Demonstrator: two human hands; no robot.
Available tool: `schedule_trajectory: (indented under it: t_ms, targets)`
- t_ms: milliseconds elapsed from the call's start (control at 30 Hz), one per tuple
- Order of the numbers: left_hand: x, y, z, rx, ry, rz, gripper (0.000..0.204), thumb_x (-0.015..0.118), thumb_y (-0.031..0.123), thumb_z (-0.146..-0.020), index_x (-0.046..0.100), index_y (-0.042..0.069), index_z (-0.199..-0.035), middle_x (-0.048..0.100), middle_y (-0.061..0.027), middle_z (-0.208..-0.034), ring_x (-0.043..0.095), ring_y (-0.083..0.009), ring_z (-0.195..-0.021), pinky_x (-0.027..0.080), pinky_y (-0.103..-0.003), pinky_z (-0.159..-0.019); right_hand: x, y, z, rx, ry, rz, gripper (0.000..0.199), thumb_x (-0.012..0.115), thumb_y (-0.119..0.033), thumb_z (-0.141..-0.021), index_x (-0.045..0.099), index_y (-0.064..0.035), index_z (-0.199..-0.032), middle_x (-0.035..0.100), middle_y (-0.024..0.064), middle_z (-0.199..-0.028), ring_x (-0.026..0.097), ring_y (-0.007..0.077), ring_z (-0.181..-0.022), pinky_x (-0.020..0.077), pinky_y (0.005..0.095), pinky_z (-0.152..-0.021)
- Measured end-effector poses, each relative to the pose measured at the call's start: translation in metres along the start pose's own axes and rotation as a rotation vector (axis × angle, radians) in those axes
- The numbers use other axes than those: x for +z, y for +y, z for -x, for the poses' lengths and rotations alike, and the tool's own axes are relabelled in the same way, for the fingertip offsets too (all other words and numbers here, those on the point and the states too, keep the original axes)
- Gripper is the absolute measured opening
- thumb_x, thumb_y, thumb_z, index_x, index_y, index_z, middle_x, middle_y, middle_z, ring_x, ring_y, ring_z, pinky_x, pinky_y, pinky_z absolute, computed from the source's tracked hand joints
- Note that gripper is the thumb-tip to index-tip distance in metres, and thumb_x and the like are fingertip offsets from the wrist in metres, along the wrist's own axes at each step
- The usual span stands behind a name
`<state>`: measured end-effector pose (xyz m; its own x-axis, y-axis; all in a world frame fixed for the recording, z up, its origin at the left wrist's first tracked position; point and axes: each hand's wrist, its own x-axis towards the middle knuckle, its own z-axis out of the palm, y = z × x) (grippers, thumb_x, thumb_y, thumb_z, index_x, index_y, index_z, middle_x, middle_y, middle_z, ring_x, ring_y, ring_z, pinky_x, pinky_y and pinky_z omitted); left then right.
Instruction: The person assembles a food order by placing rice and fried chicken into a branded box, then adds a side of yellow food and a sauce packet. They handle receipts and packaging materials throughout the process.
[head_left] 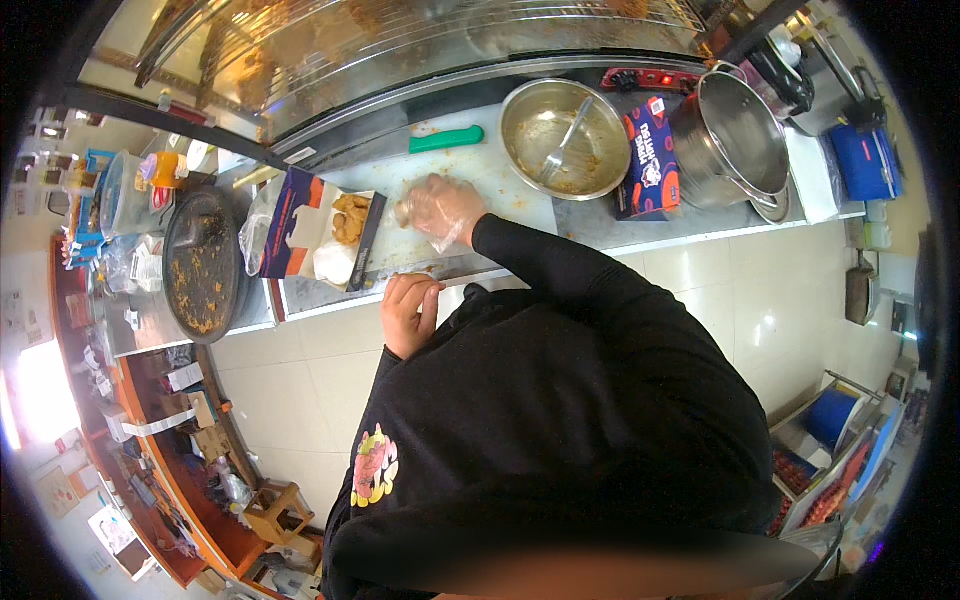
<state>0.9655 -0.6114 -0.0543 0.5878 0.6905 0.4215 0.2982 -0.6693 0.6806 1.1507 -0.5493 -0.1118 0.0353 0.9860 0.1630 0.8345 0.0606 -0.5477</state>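
At the white board's (520,212) left end, the open box (369,245) already holds fried pieces (350,217), its lid (284,222) not yet closed, while the gloved right hand (440,211) curls over the board, grip unclear, and the left hand (409,312), half open, seems empty in front.

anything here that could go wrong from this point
The open food box sits close to the counter's front edge, near the left hand, so a bump might tip it and spill the fried food.

Only the right hand wears a clear glove; if the bare left hand touches the food, it could dirty it.

The dark round pan reaches the front edge too, so a knock could send it down.
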Motion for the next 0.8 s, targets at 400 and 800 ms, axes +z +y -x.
schedule_trajectory:
  t_ms: [400,800]
  targets:
    - [0.137,0.119,-0.113,0.551,-0.233,0.121,0.027,0.076,0.018,-0.076,0.066,0.008,-0.098,0.064,-0.0067,-0.096,0.061,-0.0268,-0.085,0.05,-0.038,-0.072,-0.25,0.086,0.097,0.075,0.226,-2.188,0.043,0.054,-0.04,-0.094,0.052,-0.0077,-0.121,0.06,0.0095,-0.113,0.058,0.0289,-0.109,0.0494,0.0538,-0.092]
    - [0.224,0.134,-0.103,-0.27,-0.222,-0.203,0.028,0.053,0.024,-0.095,0.054,-0.001,-0.109,0.063,-0.0246,-0.073,0.064,-0.0413,-0.064,0.052,-0.049,-0.056,-0.214,0.192,0.146,0.055,0.667,-0.671,0.04,0.068,-0.004,-0.076,0.06,-0.0098,-0.115,0.06,0.008,-0.106,0.059,0.0226,-0.096,0.0498,0.034,-0.085]
